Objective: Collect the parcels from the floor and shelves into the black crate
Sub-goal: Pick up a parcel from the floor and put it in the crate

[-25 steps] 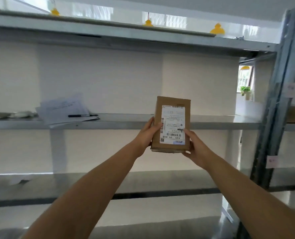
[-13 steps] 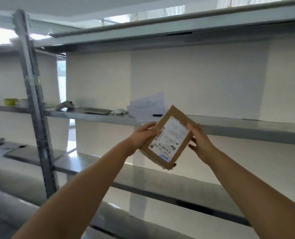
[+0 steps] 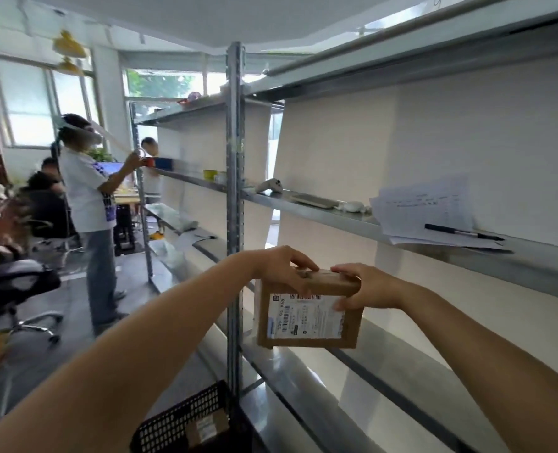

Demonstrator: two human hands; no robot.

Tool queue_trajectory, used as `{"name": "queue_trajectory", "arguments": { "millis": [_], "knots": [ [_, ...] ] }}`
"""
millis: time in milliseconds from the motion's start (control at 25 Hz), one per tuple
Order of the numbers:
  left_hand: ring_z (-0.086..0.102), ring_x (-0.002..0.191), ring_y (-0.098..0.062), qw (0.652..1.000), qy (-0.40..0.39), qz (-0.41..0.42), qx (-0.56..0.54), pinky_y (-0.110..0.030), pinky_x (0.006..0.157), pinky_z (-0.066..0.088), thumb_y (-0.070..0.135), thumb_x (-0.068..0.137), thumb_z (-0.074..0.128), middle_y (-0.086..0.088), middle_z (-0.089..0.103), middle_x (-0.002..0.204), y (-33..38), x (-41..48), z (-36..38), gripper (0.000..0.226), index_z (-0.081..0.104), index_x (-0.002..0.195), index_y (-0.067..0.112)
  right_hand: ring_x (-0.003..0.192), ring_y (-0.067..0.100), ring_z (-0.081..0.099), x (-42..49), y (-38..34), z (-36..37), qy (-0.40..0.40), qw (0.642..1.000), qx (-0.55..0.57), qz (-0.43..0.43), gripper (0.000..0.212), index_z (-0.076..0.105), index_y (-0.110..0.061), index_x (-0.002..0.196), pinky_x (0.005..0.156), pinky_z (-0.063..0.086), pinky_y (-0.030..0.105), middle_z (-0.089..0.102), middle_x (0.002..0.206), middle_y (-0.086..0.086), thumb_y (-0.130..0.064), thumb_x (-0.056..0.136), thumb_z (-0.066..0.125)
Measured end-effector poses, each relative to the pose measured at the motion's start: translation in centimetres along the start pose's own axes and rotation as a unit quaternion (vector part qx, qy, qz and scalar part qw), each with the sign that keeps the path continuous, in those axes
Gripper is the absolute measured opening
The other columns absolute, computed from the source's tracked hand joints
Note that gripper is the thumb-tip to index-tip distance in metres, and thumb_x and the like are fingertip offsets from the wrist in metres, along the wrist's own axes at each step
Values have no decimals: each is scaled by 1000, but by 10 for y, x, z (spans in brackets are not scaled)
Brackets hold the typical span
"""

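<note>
We are holding the parcel (image 3: 308, 317) in the air, above and right of the crate (image 3: 173, 420), with its label facing us. Our left hand (image 3: 280, 269) and right hand (image 3: 365, 287) are both gripping its top edge, so it is hanging steady, we judge, for lowering. A second parcel (image 3: 207, 428) is lying inside the crate. A post (image 3: 235, 191) is rising just beside the crate.

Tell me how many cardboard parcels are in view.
2. One parcel is gripped by the left hand and right hand; the other parcel lies in the black crate below. The crate is partly out of frame, so more may be hidden.
</note>
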State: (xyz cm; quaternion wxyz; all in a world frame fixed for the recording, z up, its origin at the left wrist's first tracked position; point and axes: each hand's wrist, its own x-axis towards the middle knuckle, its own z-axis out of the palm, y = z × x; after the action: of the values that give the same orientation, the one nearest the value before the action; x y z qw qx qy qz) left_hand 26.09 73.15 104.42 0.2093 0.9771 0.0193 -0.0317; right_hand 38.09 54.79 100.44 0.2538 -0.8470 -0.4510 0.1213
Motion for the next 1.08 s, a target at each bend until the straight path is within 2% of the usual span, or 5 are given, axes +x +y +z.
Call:
{"name": "queue_trajectory", "arguments": {
  "millis": [160,400,560,840,1080],
  "knots": [
    [58,97,-12,996,21,-44,77,-32,89,48,40,76,69,0,57,127,-6,-25,11,63,45,134,32,100,12,59,20,-5,32,-63,996,9,-67,67,45,-34,123,84,53,25,57,115,-9,-36,66,79],
    [14,142,-27,920,315,-215,-88,-52,114,22,40,73,75,2,15,156,-40,-88,28,88,25,144,32,87,11,68,42,2,72,-49,968,241,-56,62,53,-24,119,65,54,18,67,102,-4,-47,66,77],
    [24,140,-26,882,258,-295,-260,-42,111,26,48,78,67,-4,20,156,-72,-128,51,90,17,148,22,104,20,64,57,-24,111,-54,912,406,-25,84,53,-16,124,91,52,38,68,113,3,-62,55,72],
    [34,136,-27,760,282,-280,-514,-49,108,28,68,84,39,-5,28,153,-146,-136,68,78,25,147,25,107,16,59,100,-102,177,-129,869,477,2,45,59,-36,102,94,46,38,67,110,-4,-65,68,63],
    [52,120,-21,706,343,-227,-577,-43,97,45,60,86,43,-1,52,135,-227,-129,61,59,33,137,33,90,8,59,165,-149,229,-138,890,434,19,40,56,-29,96,68,45,26,65,95,-8,-64,77,57]
  ]
}}
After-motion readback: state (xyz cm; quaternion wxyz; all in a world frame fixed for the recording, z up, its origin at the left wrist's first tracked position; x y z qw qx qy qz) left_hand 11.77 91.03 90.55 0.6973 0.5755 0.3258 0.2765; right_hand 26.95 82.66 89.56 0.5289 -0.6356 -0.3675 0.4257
